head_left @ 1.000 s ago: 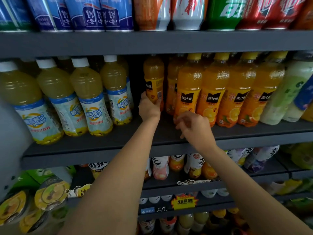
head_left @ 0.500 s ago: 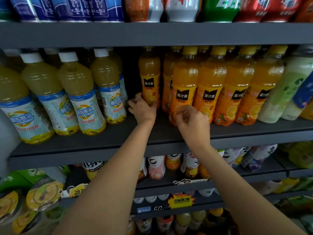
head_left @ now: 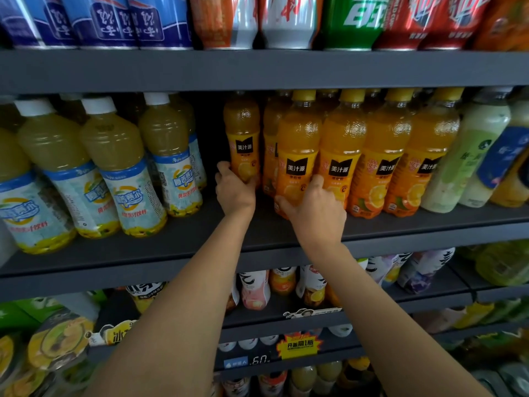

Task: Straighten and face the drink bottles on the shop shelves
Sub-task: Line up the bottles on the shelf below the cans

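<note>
A row of orange juice bottles with yellow caps and black labels stands on the dark middle shelf (head_left: 200, 239). My left hand (head_left: 233, 189) grips the base of the leftmost orange bottle (head_left: 242, 133), which stands further back than the rest, label facing out. My right hand (head_left: 313, 207) grips the lower part of the front orange bottle (head_left: 297, 150) beside it. Both bottles stand upright on the shelf.
Pale yellow bottles with white caps and blue labels (head_left: 114, 167) fill the shelf's left side, a bare gap between them and the orange ones. Pale green bottles (head_left: 475, 150) stand at the right. Cans (head_left: 160, 21) line the shelf above; mixed drinks (head_left: 254, 290) fill the shelves below.
My left hand turned the rear orange bottle until its black label faces front. My right hand closed round the front orange bottle's base. The view shifted a little.
</note>
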